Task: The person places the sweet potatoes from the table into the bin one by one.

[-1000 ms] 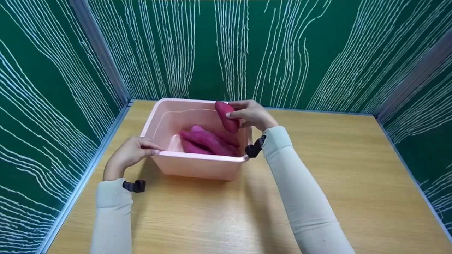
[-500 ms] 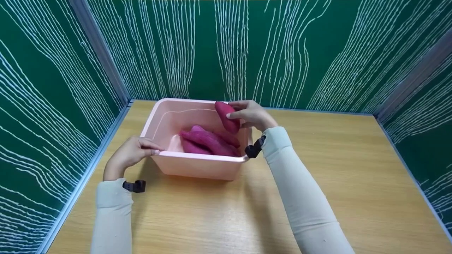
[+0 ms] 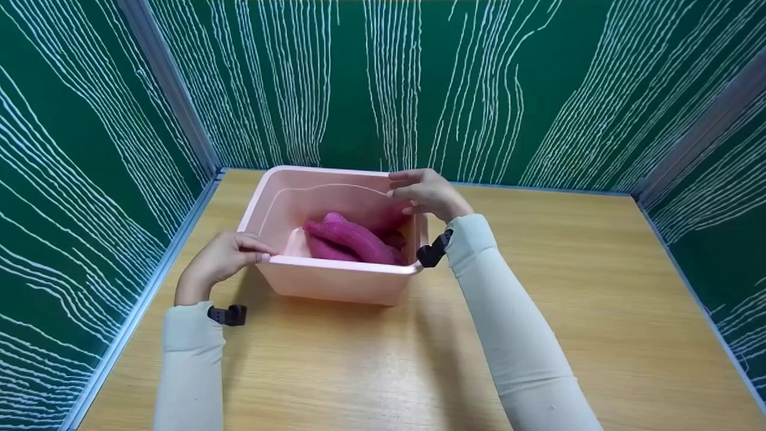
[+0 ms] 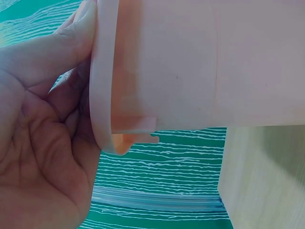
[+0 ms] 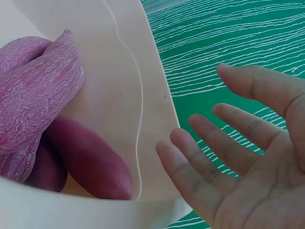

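A pink plastic tub [image 3: 335, 281] stands on the wooden table with several purple-red sweet potatoes [image 3: 359, 239] piled inside, toward its right end. At the tub's front left corner my left hand [image 3: 224, 257] holds the rim, thumb and fingers against it. In the left wrist view the thumb lies along the rim [image 4: 104, 71]. Over the back right corner, my right hand [image 3: 428, 194] has its fingers spread and nothing in them. A smooth dark red sweet potato [image 5: 93, 160] lies in the tub below that hand, beside wrinkled purple ones [image 5: 43, 95].
Green panels with white wavy lines [image 3: 347, 90] enclose the table at the back and both sides, with grey frame posts [image 3: 173, 84] at the corners. The wooden tabletop [image 3: 568, 287] extends to the right and in front of the tub.
My right hand has let go of the dark red sweet potato, which has dropped into the tub. Both hands have stayed in nearly the same place.
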`<action>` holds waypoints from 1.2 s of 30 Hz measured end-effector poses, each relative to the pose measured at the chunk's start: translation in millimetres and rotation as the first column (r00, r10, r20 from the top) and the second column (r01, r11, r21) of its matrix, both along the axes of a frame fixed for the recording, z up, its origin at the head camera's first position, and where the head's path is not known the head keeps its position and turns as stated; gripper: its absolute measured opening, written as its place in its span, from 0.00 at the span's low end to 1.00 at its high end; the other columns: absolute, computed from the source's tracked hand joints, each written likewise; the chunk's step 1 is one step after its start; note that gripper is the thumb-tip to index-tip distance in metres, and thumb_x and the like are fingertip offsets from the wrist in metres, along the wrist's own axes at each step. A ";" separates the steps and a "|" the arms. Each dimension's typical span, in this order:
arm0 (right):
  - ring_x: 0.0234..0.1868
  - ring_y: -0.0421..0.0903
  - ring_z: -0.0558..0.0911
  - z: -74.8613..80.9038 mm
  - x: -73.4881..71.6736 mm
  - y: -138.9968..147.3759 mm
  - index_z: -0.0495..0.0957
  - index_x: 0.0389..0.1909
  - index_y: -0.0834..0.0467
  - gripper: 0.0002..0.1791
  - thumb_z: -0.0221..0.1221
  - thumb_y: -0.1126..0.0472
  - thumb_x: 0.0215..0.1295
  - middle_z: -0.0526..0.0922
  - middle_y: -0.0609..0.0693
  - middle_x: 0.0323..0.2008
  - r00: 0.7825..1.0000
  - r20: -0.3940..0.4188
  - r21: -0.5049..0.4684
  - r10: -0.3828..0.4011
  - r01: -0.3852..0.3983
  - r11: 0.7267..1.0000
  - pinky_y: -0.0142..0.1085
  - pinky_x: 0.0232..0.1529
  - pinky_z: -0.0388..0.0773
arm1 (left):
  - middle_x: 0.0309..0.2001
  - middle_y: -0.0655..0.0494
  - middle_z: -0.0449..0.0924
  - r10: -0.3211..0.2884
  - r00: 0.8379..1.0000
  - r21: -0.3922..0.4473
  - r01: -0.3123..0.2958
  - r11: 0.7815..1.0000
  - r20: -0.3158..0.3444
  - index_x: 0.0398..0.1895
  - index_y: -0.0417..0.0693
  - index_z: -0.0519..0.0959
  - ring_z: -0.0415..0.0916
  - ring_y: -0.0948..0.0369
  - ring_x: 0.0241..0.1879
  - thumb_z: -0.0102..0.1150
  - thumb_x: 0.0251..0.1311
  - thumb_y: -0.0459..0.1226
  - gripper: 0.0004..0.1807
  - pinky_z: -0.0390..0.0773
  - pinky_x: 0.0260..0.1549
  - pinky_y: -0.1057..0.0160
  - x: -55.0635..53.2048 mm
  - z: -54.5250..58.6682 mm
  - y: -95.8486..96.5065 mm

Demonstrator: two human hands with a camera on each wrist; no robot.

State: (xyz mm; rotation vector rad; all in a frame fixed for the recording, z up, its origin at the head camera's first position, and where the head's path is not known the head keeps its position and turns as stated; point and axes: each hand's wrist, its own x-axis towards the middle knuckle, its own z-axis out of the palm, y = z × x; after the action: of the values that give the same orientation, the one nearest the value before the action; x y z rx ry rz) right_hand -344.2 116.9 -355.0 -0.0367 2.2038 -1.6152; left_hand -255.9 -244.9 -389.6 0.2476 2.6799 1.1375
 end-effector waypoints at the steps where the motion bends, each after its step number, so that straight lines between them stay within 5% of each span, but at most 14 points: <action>1: 0.60 0.57 0.74 -0.2 -0.1 0.1 0.68 0.66 0.54 0.31 0.64 0.60 0.60 0.72 0.53 0.65 1.000 0.006 -0.005 0.000 0.000 1.000 0.48 0.59 0.75 | 0.52 0.39 0.81 -0.007 1.000 -0.003 0.007 1.000 -0.009 0.45 0.41 0.85 0.68 0.45 0.56 0.60 0.61 0.31 0.11 0.74 0.58 0.46 0.0 -0.2 0.1; 8: 0.60 0.58 0.75 -2.1 0.9 1.0 0.71 0.64 0.54 0.30 0.64 0.60 0.60 0.74 0.52 0.63 1.000 0.023 -0.016 -0.006 0.006 1.000 0.48 0.61 0.74 | 0.55 0.39 0.78 0.022 0.999 0.006 -0.022 1.000 0.035 0.47 0.42 0.84 0.67 0.45 0.57 0.60 0.61 0.31 0.12 0.71 0.60 0.44 -0.9 0.1 0.4; 17: 0.46 0.52 0.79 -4.0 1.2 3.4 0.73 0.63 0.54 0.24 0.60 0.59 0.65 0.77 0.57 0.59 1.000 0.004 0.016 0.000 0.000 1.000 0.44 0.55 0.78 | 0.57 0.39 0.78 0.026 0.998 0.001 -0.026 1.000 0.049 0.47 0.43 0.84 0.65 0.43 0.60 0.60 0.62 0.33 0.12 0.68 0.62 0.42 -1.0 1.3 0.0; 36: 0.47 0.50 0.81 -4.0 5.3 16.5 0.73 0.62 0.53 0.25 0.59 0.52 0.66 0.78 0.56 0.56 1.000 -0.005 0.058 -0.016 0.017 0.998 0.41 0.52 0.81 | 0.51 0.38 0.81 -0.019 0.999 0.022 0.018 1.000 0.044 0.46 0.39 0.84 0.69 0.45 0.54 0.62 0.59 0.32 0.12 0.71 0.60 0.43 -10.4 3.6 5.1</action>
State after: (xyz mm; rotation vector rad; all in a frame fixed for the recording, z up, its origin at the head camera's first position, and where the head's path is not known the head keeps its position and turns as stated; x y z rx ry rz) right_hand -338.9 133.4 -359.0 -0.0058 2.2592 -1.5601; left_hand -266.3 -239.8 -385.9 0.2469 2.6223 1.1540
